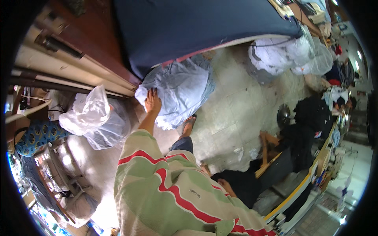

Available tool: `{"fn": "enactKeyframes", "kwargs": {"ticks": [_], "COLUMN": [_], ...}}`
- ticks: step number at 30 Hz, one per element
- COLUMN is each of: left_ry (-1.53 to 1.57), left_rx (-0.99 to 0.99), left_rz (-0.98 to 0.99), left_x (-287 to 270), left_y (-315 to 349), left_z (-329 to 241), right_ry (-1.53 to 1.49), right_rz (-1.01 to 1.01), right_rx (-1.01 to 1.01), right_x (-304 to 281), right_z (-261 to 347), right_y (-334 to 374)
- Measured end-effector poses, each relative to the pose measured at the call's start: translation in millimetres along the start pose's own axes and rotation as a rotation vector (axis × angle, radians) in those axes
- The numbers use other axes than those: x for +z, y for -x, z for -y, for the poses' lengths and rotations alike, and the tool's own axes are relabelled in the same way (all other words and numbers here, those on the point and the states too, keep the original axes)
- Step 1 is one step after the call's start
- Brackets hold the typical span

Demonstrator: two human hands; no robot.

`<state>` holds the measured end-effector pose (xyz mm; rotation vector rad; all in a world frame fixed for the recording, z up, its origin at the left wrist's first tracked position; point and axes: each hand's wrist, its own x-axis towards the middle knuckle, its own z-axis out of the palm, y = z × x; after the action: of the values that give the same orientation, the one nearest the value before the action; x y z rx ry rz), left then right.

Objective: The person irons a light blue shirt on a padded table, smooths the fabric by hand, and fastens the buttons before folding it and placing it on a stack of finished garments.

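Observation:
My left hand (153, 103) reaches out and lies on a big pile of light blue cloth (181, 88) on the floor, its fingers stretched over the fabric. The pile sits under the front edge of a dark blue padded table (204, 27). Lower right, my right hand (225, 186) shows only in part beyond my striped shirt. It is beside black cloth (236, 181); its fingers are too hidden to tell whether it grips that cloth. My sandalled foot (189, 125) stands next to the blue pile.
A clear plastic bag (98, 122) stands left of the blue pile. White cloth in plastic (271, 55) lies at the far right of the table. On the right are a wooden frame (269, 147), heaped black fabric (311, 118) and a yellow-edged bench (291, 196).

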<state>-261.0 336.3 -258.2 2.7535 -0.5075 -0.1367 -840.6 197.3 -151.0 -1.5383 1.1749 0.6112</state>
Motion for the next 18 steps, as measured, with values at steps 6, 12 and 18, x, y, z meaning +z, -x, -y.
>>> {"fn": "enactKeyframes", "kwargs": {"ticks": [6, 12, 18], "left_ry": [-0.278, -0.194, 0.177], "left_rx": [-0.222, -0.192, 0.054], "left_rz": [0.311, 0.381, 0.004], "left_x": [22, -26, -93], "left_y": [-104, -79, 8], "left_z": [3, -13, -111], "right_ry": [-0.135, -0.01, 0.282], "right_rz": [-0.034, 0.01, 0.17], "right_rx": [0.237, -0.037, -0.338], "right_x": [-91, -167, -201], "right_z": [34, 176, 333], "right_y": [-16, -118, -201]}}
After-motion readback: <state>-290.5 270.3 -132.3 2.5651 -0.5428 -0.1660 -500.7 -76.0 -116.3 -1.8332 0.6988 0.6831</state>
